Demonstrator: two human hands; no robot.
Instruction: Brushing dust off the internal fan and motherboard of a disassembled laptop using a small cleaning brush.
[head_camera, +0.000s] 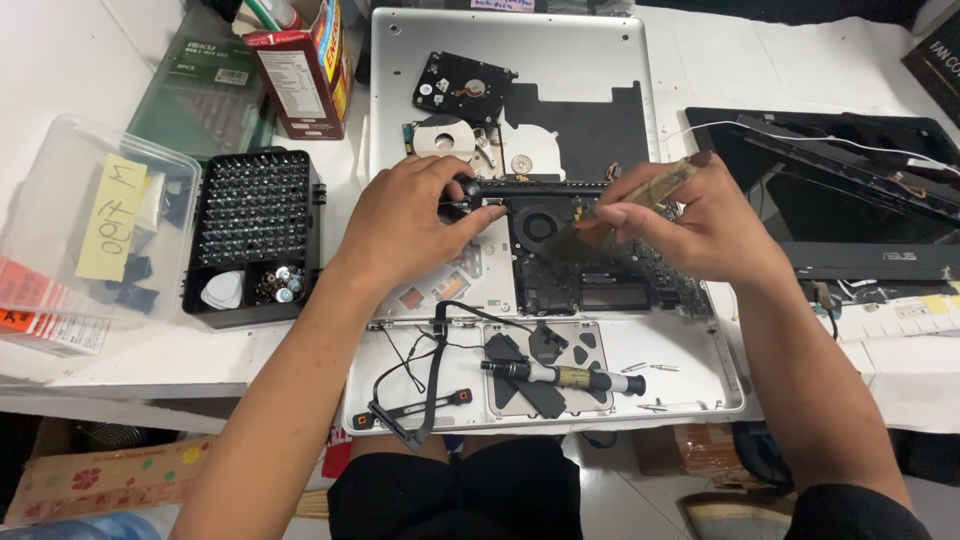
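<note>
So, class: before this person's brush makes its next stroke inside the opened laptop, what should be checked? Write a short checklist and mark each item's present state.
1. Right hand grips the brush firmly: ok.
2. Left hand steadies the black part at the logic board's edge: ok.
3. Cooling fan uncovered: ok.
4. Screwdriver parked clear of the board, on the laptop case: ok.
5. Loose screws beside it contained: not ok.
6. Power disconnected: cannot tell.

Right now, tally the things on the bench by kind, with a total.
Opened laptop chassis: 1
Detached laptop screen: 1
Bare hard drives: 2
Screwdriver: 1
Brush, in the right hand: 1
Bit set case: 1
Clear plastic box: 1
Total: 8
The left hand rests on the chassis.
</note>
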